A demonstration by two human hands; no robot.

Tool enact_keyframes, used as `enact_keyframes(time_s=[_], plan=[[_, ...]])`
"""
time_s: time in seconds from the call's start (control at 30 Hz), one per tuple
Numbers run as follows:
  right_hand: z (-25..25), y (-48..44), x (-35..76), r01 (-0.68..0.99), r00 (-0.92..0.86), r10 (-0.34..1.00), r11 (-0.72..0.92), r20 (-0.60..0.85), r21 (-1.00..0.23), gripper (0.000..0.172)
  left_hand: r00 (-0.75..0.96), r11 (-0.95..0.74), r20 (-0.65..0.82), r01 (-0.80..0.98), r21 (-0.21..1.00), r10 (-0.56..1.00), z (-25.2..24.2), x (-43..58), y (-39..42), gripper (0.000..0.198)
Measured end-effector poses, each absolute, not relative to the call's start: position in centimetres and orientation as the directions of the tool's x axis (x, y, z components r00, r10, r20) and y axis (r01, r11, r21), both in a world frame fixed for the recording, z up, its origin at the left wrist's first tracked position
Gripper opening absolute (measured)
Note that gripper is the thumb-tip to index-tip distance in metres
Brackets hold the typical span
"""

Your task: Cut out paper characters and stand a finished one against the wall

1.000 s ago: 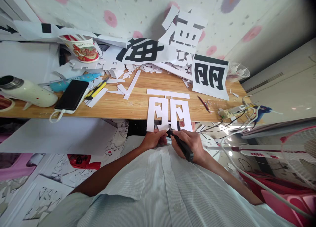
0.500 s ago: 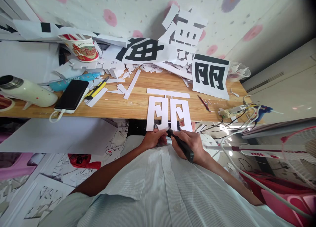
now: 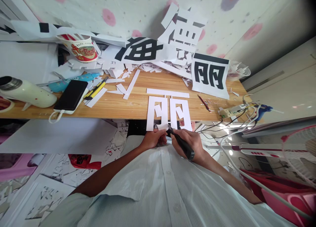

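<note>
A white cut-out character (image 3: 168,112) lies on the wooden desk (image 3: 128,103), its lower end hanging over the near edge. My left hand (image 3: 153,139) pinches the bottom edge of that cut-out, fingers closed on it. My right hand (image 3: 190,142) is wrapped round a black craft knife (image 3: 181,143), its tip touching the cut-out's lower middle. A separate white strip (image 3: 168,93) lies just above the character.
Printed character sheets (image 3: 209,74) lean on the wall among paper scraps. A phone (image 3: 71,95), a white flask (image 3: 24,92), yellow utility knives (image 3: 95,90), a paper cup (image 3: 80,47) sit left. A glue gun (image 3: 261,108) and cables lie right. Offcuts cover the floor.
</note>
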State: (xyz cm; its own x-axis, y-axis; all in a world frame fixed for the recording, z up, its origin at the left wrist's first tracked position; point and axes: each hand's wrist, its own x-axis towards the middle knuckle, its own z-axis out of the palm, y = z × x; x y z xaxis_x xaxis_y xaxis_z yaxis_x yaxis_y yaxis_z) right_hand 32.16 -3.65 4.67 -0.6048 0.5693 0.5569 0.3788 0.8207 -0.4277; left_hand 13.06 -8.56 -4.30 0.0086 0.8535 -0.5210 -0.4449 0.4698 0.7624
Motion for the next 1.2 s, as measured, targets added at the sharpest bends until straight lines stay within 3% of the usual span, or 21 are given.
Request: enact_keyframes(time_s=[1.2], plan=[[4.91, -3.66, 31.78, 0.423, -0.601, 0.560, 0.829, 0.570, -0.367, 0.009, 0.012, 0.494, -0.549, -0.453, 0.742, 0.836, -4.42, 13.06, -8.52, 0.046]])
